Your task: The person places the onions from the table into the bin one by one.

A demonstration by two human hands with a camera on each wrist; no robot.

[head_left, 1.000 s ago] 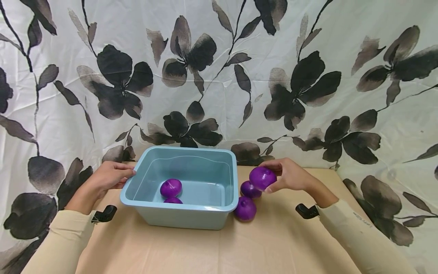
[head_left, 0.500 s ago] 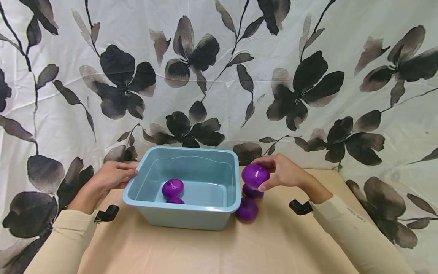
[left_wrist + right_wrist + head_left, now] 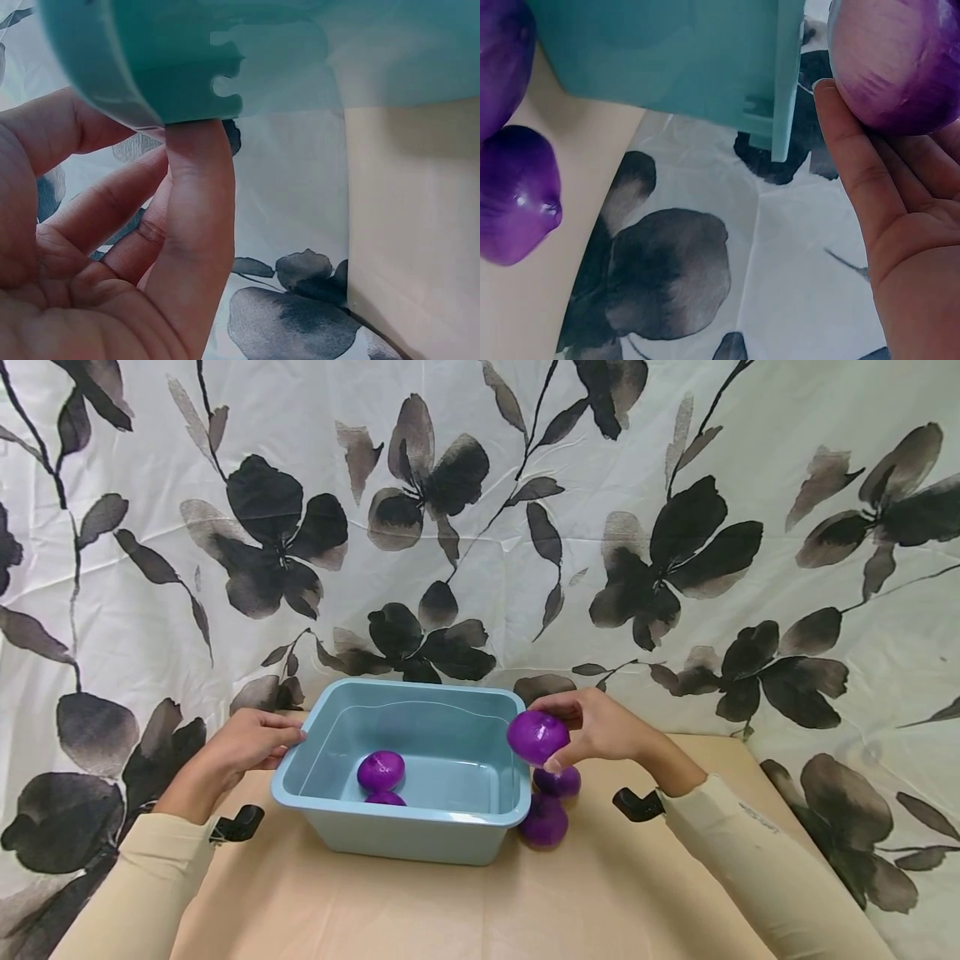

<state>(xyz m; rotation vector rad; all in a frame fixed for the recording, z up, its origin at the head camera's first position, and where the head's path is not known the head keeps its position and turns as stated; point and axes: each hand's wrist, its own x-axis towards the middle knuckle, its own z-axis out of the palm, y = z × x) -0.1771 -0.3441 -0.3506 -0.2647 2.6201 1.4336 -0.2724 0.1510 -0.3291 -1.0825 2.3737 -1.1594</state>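
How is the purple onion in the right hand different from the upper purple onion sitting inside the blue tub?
The onion in the right hand is held in the air at the tub's right rim; the onion in the tub rests on the tub floor. The right hand grips the held one, partly covering it, while nothing touches the one in the blue tub. The held one looks slightly larger in the head view. Both are round, glossy and purple.

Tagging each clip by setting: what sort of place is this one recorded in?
Probably a staged recording setup, not a lived-in kitchen. A floral cloth backdrop hangs behind a table under a plain beige cover, which carries only a blue plastic tub and purple onions, one held in the right hand.
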